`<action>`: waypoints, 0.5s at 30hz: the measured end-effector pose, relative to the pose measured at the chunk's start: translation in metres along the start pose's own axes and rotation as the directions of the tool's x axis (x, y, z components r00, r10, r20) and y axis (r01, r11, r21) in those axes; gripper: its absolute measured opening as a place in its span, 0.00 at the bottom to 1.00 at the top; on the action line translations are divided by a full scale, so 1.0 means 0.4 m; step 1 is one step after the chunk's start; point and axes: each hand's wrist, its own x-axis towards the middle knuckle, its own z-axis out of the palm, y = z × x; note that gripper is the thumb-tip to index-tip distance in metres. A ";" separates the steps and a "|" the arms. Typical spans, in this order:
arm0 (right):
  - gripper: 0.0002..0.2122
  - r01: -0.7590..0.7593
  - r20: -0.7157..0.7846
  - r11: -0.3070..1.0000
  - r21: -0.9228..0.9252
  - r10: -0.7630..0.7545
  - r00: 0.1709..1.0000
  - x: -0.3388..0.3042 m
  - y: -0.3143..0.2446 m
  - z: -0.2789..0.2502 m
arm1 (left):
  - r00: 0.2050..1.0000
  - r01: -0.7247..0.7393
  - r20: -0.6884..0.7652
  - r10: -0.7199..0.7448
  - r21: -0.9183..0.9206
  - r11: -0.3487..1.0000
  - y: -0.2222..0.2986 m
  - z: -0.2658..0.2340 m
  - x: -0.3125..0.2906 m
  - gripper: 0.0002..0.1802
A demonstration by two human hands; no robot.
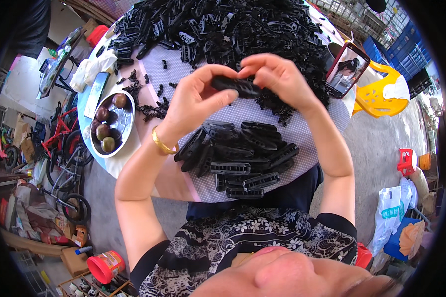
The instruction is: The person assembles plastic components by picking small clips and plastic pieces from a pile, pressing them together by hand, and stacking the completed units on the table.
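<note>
Over the table, my left hand (pixel 198 96) pinches a long black plastic piece (pixel 239 89) with oblique ridges, its thumb along the near side. Curled in from the other side, my right hand (pixel 285 81) has its fingers at the piece's right end; whether a smaller part sits between them is too small to tell. Below my hands, a loose stack of long slotted black plastic pieces (pixel 231 168) lies near the table's front edge. A big heap of similar black parts (pixel 223 29) covers the far side. Small black toothed bits (pixel 156 110) are scattered left of my left wrist.
At the table's left stand a white bowl of round brownish fruit (pixel 130 121), a pale phone (pixel 97 91) and crumpled white tissue (pixel 91 72). A propped-up phone (pixel 348 69) with a lit screen is at the right, beside a yellow plastic chair (pixel 379 94). Bicycles (pixel 67 168) stand farther left.
</note>
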 end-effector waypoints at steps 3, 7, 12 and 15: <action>0.10 -0.123 0.001 0.915 -0.385 0.133 0.991 0.002 -0.029 -0.054 | 0.946 -0.152 0.289 0.145 0.002 0.988 0.009 0.019 -0.025 0.16; 0.06 0.174 0.130 0.463 -0.869 -0.126 0.983 -0.020 0.016 -0.009 | 0.791 -0.367 0.569 0.224 0.149 0.918 0.014 0.052 -0.039 0.15; 0.12 0.101 0.094 0.088 -0.991 -0.076 0.993 -0.040 0.059 0.046 | 0.713 -0.376 0.659 0.239 0.072 0.924 -0.004 0.041 -0.025 0.15; 0.10 0.119 0.127 -0.074 -0.990 -0.117 0.985 -0.048 0.068 0.068 | 0.829 -0.116 0.556 0.057 0.073 0.991 -0.022 0.015 -0.007 0.14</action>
